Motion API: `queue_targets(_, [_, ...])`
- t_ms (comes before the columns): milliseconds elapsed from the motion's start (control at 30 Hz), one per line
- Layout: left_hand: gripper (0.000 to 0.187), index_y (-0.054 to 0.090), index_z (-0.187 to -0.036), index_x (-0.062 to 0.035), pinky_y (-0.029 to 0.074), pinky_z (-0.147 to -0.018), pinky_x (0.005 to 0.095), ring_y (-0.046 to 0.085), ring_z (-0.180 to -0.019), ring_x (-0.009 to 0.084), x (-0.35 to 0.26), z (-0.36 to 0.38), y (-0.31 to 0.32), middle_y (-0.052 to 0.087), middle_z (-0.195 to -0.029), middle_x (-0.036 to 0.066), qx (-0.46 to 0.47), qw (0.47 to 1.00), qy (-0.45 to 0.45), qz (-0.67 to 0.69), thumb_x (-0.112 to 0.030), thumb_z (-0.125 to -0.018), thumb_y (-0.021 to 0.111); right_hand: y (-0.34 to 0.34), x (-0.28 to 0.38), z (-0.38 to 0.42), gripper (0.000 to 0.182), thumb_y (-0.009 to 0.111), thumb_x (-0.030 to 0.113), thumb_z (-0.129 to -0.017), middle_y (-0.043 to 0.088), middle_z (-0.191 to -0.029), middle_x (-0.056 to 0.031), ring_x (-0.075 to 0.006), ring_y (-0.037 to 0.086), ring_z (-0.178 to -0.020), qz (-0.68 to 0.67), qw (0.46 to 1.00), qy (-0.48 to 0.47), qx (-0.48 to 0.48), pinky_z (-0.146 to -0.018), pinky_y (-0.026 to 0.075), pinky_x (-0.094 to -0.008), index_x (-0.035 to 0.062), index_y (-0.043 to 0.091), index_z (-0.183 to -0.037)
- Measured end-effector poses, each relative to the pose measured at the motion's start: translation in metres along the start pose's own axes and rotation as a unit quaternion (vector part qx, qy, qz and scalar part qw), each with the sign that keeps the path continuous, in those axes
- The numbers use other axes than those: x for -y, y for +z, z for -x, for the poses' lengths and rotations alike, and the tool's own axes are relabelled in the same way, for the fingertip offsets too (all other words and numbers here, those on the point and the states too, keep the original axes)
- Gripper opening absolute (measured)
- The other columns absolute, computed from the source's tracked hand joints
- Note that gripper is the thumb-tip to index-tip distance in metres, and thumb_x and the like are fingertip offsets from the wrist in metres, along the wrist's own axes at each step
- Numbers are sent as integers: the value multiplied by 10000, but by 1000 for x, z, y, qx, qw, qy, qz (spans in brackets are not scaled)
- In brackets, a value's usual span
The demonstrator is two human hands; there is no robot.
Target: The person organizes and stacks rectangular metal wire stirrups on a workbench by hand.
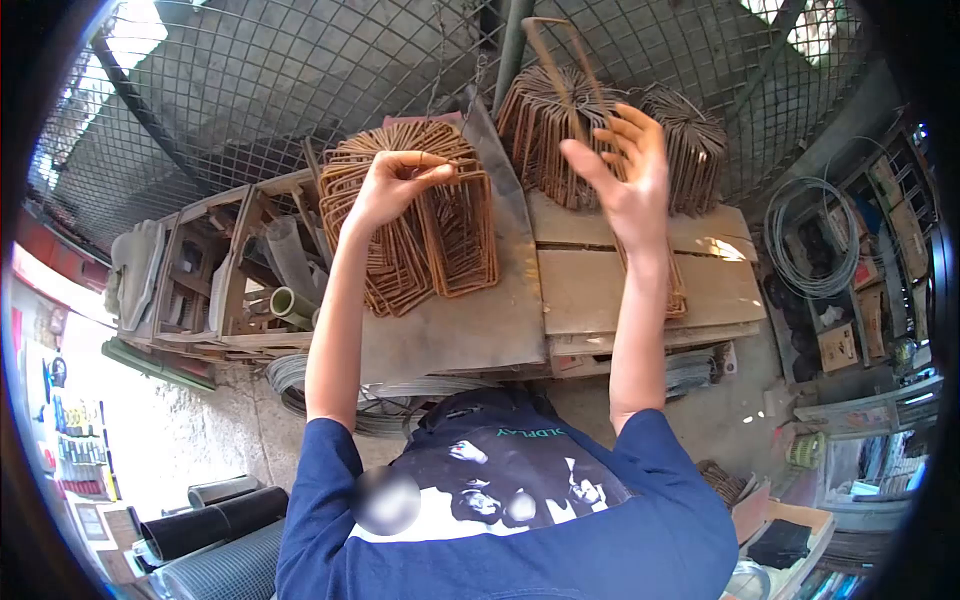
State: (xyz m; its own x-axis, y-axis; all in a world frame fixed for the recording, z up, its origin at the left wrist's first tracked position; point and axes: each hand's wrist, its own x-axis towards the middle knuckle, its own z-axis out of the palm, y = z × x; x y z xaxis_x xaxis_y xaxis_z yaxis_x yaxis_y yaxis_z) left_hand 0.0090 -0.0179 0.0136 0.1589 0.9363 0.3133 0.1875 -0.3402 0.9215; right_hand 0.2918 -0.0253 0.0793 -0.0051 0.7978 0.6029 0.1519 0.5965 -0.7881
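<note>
My left hand (398,188) is closed in a pinch at the top front edge of a bundle of rusty rectangular wire frames (462,235), its fingertips on a frame. Spread fingers and a thumb held apart show on my right hand (632,180), raised over the board to the right. Just beyond it a single rusty frame (567,62) is tilted in the air, blurred; its lower part passes between thumb and fingers, with no clear grip visible. Behind are a second bundle (550,125) and a greyer one (698,140).
A wire mesh fence (280,75) stands behind the worktop (455,335) and wooden boards (590,285). More rusty frames (677,292) lie beside my right forearm. Wooden crates (240,265) and a green tube (291,304) are left; coiled wire (815,240) hangs right.
</note>
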Motion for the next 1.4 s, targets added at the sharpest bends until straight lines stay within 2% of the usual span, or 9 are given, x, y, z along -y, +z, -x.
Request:
queue_targets(133, [234, 679, -1004, 32, 519, -817, 255, 656, -856, 120, 6, 0, -2, 705, -882, 73, 0, 1000, 9, 11, -178, -926, 612, 36, -17, 6, 891, 848, 510, -605, 519, -1091, -146, -250, 531, -979, 100, 993, -40, 46, -842, 466, -363, 5, 455, -1224])
queue_targets(200, [328, 619, -1067, 21, 519, -857, 294, 657, -895, 153, 7, 2, -3, 684, -939, 85, 14, 996, 4, 86, -256, -1012, 451, 45, -29, 22, 857, 853, 482, -606, 516, -1080, -149, -258, 533, -955, 114, 991, -51, 43, -828, 474, -384, 0, 464, -1198])
queue_targets(467, [438, 467, -1270, -28, 402, -1034, 351, 474, -1227, 187, 8, -6, -1, 547, -1234, 96, -49, 995, 73, 46, -360, -1033, 309, 73, -63, 94, 737, 858, 347, -642, 455, -1135, -173, -318, 478, -1053, 146, 988, 2, 41, -887, 436, -428, 1, 466, -1162])
queue_targets(567, [453, 532, -1226, -27, 405, -1021, 332, 475, -1221, 172, 13, -5, -4, 538, -1262, 81, -10, 996, 93, -13, -366, -1034, 300, 83, -73, 111, 734, 853, 347, -650, 455, -1131, -180, -337, 473, -1055, 157, 987, 1, 38, -892, 431, -441, -9, 458, -1156])
queue_targets(700, [305, 610, -1143, -21, 436, -972, 291, 542, -1111, 123, 10, -5, -6, 580, -1227, 65, 65, 992, 98, -46, -257, -1003, 475, 88, -76, 121, 727, 850, 348, -654, 444, -1130, -184, -335, 459, -1075, 170, 985, 7, 29, -898, 421, -443, -12, 452, -1145])
queue_targets(833, [247, 641, -1073, 13, 473, -877, 254, 596, -950, 93, 0, -3, 2, 667, -976, 38, 18, 998, 59, -16, -194, -951, 582, 95, -82, 132, 736, 847, 347, -657, 414, -1130, -191, -351, 437, -1082, 198, 979, -50, -24, -902, 402, -467, -15, 428, -1143])
queue_targets(1067, [239, 658, -1006, 40, 530, -829, 285, 669, -872, 141, 2, -3, -1, 702, -893, 85, 26, 997, 59, 52, -179, -949, 578, 119, -91, 168, 931, 856, 375, -641, 329, -1191, -229, -394, 386, -1098, 268, 963, -10, 33, -921, 368, -510, -25, 297, -1269])
queue_targets(1267, [245, 646, -1014, 57, 536, -827, 287, 668, -878, 152, -1, 0, -4, 700, -899, 99, 16, 997, 35, 71, -170, -946, 584, 114, -102, 167, 872, 815, 334, -698, 329, -1209, -245, -409, 384, -1118, 234, 969, 35, 70, -952, 361, -505, -33, 300, -1299])
queue_targets(1400, [239, 626, -1024, 73, 533, -838, 294, 666, -897, 161, 3, 0, -8, 698, -919, 117, 22, 998, 38, 33, -149, -953, 569, 75, -104, 142, 746, 789, 290, -720, 370, -1200, -263, -415, 391, -1154, 225, 973, 42, -2, -969, 367, -497, -31, 387, -1261])
